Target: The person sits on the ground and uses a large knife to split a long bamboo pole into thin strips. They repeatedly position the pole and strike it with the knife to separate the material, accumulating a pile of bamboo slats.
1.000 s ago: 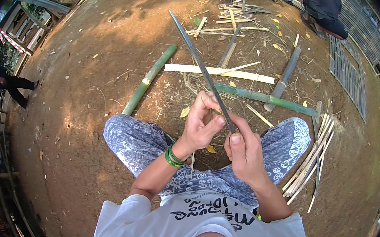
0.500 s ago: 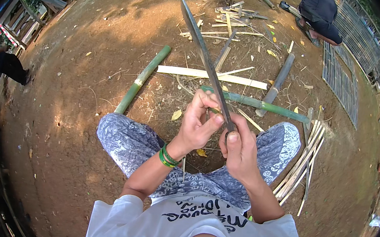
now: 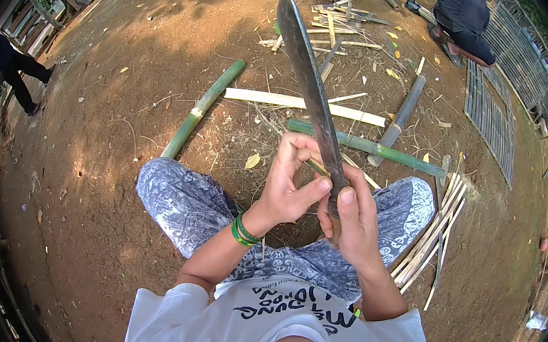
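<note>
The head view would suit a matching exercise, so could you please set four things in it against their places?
Things:
1. machete
2. wristbands
3. bundle of pale strips
4. slatted panel

Places:
A. around the left wrist
B. at the picture's upper right
C. held in the right hand
D. on the ground beside the right knee

Pairs: 1-C, 2-A, 3-D, 4-B

We have turned the machete [image 3: 316,88] from nearly edge-on to show its broad face. We see a distant person's legs [image 3: 30,66] parted wider than just before.
</note>
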The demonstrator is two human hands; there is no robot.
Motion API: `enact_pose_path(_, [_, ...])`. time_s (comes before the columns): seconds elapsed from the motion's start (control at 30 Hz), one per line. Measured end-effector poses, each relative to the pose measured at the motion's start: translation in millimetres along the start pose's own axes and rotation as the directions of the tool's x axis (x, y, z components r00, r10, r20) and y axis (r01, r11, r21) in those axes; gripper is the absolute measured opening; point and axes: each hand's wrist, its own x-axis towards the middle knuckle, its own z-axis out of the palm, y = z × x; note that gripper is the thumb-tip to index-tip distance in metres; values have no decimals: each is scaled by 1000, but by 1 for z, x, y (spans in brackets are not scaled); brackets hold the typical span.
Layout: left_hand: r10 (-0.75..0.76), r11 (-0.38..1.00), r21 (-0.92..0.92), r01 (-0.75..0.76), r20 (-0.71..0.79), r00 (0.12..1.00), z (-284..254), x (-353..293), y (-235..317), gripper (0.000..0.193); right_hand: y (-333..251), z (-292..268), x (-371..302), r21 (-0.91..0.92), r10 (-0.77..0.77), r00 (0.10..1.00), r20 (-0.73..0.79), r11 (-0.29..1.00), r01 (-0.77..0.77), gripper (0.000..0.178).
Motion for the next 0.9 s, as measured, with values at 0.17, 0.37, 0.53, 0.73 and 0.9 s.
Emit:
enact_pose_path(0.17, [519,711,537,-453,33,854,-14,-6,8,63,-9,5,-14,-1,91,996,23,996,-91,56])
enact_pose_path(0.37, [516,518,700,-492,203,832,-12,-30,19,42,-8,7,-21,13,88,996,26,996,-89,55])
enact_pose_path(0.53, [518,475,709,-521,254,817,-15,-27,23,39,-7,7,-23,-22,52,998,40,998,-52,51])
enact_pose_path(0.73, [523,572,647,-504,186,832,-13,-25,27,36,-6,6,-20,-39,51,994,97,998,-48,51])
enact_pose_path(0.9, [456,708,581,-401,57,888,-7,-27,27,30,-8,4,-18,32,100,987,126,994,-104,51])
